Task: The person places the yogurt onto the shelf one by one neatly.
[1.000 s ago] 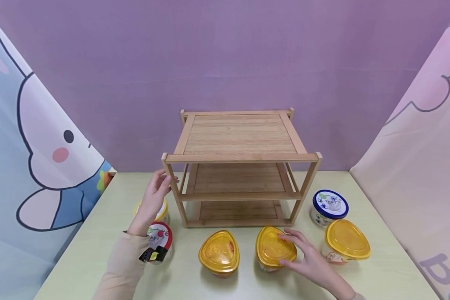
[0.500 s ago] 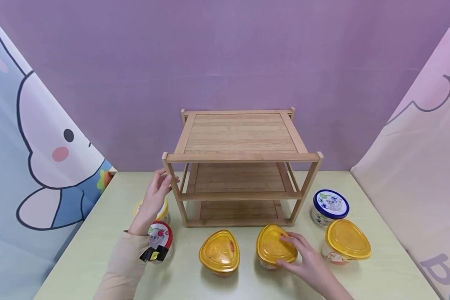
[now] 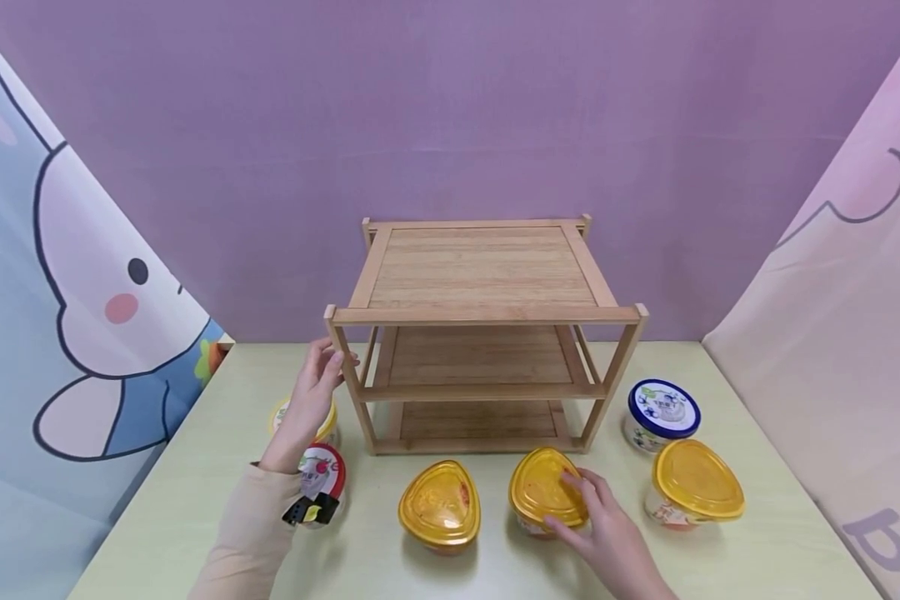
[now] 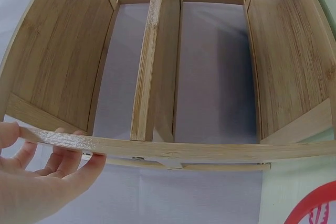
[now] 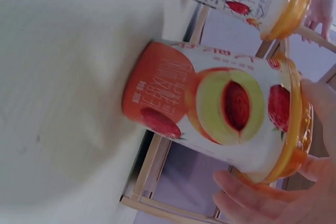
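Note:
My left hand [image 3: 319,382] holds the front left post of a three-tier wooden shelf [image 3: 487,267]; in the left wrist view the thumb lies on one side of that post [image 4: 121,146] and the fingers on the other. Lower right, my right hand [image 3: 606,527] grips a cup with a yellow, rounded-triangular lid [image 3: 543,487], thumb and fingers at the lid's edge. Fruit pictures cover the side of this cup [image 5: 226,103] in the right wrist view. Whether its base touches the table, I cannot tell. A similar yellow-lidded cup [image 3: 441,504] stands to its left.
Another yellow-lidded cup [image 3: 697,479] and a blue-lidded tub [image 3: 662,410] stand right of the shelf. Under my left forearm are a red-lidded tub [image 3: 322,471] and a partly hidden yellow-rimmed tub [image 3: 328,423]. A purple backdrop [image 3: 465,125] hangs behind the shelf.
My right hand has shifted slightly left, its wrist swinging inward, and the gripped cup has moved a little left with it. The left hand stays on the shelf post.

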`<action>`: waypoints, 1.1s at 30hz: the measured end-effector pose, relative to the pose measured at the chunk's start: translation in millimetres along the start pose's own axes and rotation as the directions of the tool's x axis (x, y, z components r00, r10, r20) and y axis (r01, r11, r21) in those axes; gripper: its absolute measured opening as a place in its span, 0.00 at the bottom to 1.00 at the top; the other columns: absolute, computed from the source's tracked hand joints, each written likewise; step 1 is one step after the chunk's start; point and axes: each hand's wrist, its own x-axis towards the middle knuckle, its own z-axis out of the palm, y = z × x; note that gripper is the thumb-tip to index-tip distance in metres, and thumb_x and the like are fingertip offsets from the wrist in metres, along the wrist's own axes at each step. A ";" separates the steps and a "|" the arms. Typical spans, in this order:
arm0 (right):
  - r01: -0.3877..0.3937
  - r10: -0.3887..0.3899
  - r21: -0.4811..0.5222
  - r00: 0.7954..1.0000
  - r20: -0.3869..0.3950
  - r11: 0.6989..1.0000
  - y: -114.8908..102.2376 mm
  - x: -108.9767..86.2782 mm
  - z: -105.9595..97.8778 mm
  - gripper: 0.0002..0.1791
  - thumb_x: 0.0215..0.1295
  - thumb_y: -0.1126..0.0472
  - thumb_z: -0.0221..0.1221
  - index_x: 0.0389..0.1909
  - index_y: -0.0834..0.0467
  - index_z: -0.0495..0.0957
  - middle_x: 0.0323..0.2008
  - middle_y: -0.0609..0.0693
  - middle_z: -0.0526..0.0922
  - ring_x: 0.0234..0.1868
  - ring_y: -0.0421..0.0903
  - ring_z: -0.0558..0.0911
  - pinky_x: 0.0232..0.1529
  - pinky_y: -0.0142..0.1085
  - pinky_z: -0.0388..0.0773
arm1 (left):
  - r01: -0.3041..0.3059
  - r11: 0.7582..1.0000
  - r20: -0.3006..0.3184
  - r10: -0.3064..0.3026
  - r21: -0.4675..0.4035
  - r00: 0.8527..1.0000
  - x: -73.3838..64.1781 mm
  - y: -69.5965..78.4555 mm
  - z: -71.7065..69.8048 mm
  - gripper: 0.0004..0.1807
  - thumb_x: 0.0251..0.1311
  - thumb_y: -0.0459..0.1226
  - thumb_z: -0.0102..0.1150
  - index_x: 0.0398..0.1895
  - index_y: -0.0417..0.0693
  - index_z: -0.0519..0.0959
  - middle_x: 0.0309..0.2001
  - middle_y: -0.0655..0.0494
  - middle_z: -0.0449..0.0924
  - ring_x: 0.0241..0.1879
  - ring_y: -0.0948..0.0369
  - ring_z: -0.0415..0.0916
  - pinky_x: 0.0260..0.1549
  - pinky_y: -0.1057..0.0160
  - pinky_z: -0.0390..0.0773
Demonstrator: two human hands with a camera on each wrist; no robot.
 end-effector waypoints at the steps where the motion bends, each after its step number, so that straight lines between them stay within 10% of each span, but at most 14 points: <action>1: -0.002 0.002 -0.012 1.000 -0.006 1.000 -0.8 -0.3 0.9 0.30 0.46 0.47 0.64 0.49 0.57 0.71 0.50 0.59 0.70 0.39 0.56 0.78 0.34 0.48 0.76 | -0.004 1.000 -0.001 0.004 0.001 1.000 0.1 -0.1 0.3 0.18 0.68 0.36 0.34 0.54 0.32 0.56 0.44 0.33 0.66 0.40 0.70 0.69 0.51 0.45 0.63; 6: 0.005 -0.008 -0.072 0.999 -0.048 0.997 -2.4 -1.2 5.4 0.29 0.45 0.46 0.65 0.47 0.57 0.72 0.48 0.58 0.71 0.27 0.46 0.77 0.27 0.44 0.75 | -0.025 1.000 -0.009 0.025 0.011 1.000 -0.4 0.2 1.5 0.17 0.68 0.35 0.33 0.54 0.31 0.56 0.40 0.50 0.70 0.41 0.69 0.69 0.51 0.47 0.64; 13: 0.017 -0.023 -0.075 0.996 -0.082 0.997 -4.1 -3.1 10.3 0.32 0.45 0.47 0.65 0.50 0.59 0.69 0.48 0.62 0.70 0.37 0.57 0.77 0.30 0.50 0.75 | -0.009 0.999 -0.015 0.010 0.034 1.000 -2.1 -1.1 1.6 0.18 0.68 0.38 0.34 0.54 0.33 0.57 0.41 0.49 0.70 0.43 0.65 0.68 0.50 0.52 0.66; 25: -0.056 0.076 0.223 0.994 -0.082 0.973 6.3 -4.9 22.2 0.44 0.38 0.52 0.70 0.57 0.60 0.61 0.55 0.65 0.62 0.54 0.63 0.65 0.48 0.57 0.64 | -0.042 0.999 -0.032 0.043 0.011 0.999 0.6 -5.0 4.7 0.17 0.67 0.36 0.35 0.55 0.33 0.57 0.36 0.63 0.70 0.41 0.66 0.70 0.43 0.70 0.68; 33: -0.093 0.127 0.366 0.990 -0.068 0.926 7.1 -3.7 27.5 0.45 0.32 0.58 0.72 0.55 0.61 0.62 0.52 0.59 0.68 0.53 0.53 0.67 0.49 0.13 0.51 | -0.018 0.999 -0.033 0.019 0.032 0.999 -0.7 -3.8 4.2 0.18 0.68 0.37 0.33 0.55 0.33 0.57 0.38 0.56 0.69 0.43 0.62 0.69 0.45 0.66 0.68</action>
